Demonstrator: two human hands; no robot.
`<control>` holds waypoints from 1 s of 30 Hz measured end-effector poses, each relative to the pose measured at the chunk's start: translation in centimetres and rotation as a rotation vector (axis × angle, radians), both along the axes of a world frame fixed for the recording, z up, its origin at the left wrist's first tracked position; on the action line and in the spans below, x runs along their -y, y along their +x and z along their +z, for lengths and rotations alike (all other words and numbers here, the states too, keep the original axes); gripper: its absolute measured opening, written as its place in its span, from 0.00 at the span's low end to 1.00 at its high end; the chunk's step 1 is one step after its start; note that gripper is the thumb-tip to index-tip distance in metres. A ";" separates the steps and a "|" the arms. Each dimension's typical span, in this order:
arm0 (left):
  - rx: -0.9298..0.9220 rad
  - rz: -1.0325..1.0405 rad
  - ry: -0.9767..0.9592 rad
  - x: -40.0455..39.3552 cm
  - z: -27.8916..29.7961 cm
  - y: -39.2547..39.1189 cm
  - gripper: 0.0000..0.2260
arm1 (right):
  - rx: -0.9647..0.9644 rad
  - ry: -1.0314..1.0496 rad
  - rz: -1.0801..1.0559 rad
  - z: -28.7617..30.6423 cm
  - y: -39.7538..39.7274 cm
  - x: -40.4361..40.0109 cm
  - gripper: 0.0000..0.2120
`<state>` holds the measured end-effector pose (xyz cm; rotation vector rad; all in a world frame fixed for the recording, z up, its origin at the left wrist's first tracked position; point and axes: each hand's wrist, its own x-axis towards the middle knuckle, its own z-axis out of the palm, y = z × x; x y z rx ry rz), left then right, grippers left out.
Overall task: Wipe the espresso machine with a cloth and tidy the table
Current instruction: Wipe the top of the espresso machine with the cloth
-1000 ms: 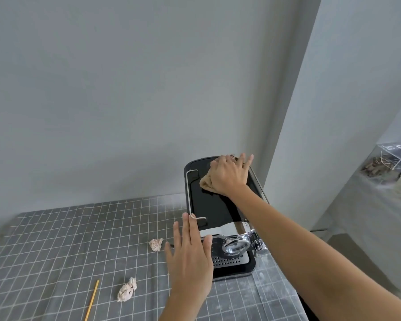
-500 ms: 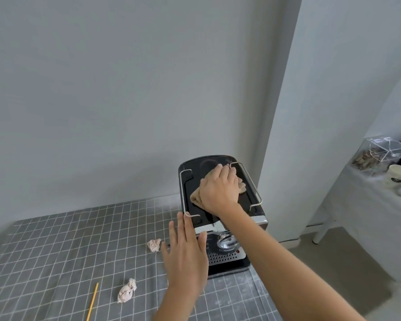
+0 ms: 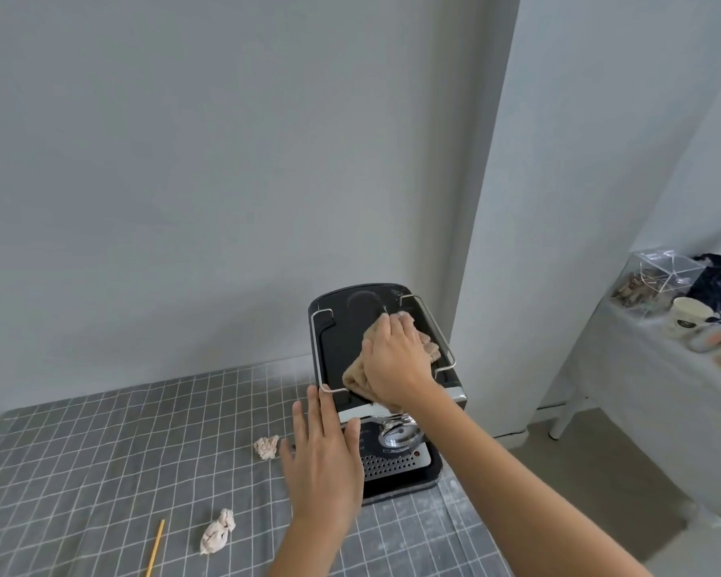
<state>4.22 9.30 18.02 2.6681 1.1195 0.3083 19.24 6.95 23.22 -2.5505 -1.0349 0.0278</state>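
Observation:
A black espresso machine with a chrome rail stands at the table's right end, against the wall. My right hand lies on its top and presses a beige cloth flat against the black surface; the cloth sticks out on both sides of the hand. My left hand has straight fingers and rests against the machine's front left side, holding nothing. Two crumpled paper balls lie on the grey checked tablecloth: one beside the machine, one nearer me.
A thin yellow stick lies at the near left of the table. A white column stands right of the machine. A second table at the far right carries a clear box, a white cup and a dark bag.
My right hand has slid the cloth from the back of the machine's top toward the front right. My left hand stays at the machine's left side. The view has shifted a little.

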 end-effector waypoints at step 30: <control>-0.035 -0.022 -0.052 -0.2 0.2 -0.3 0.29 | -0.135 0.202 0.187 0.1 2.3 2.5 0.12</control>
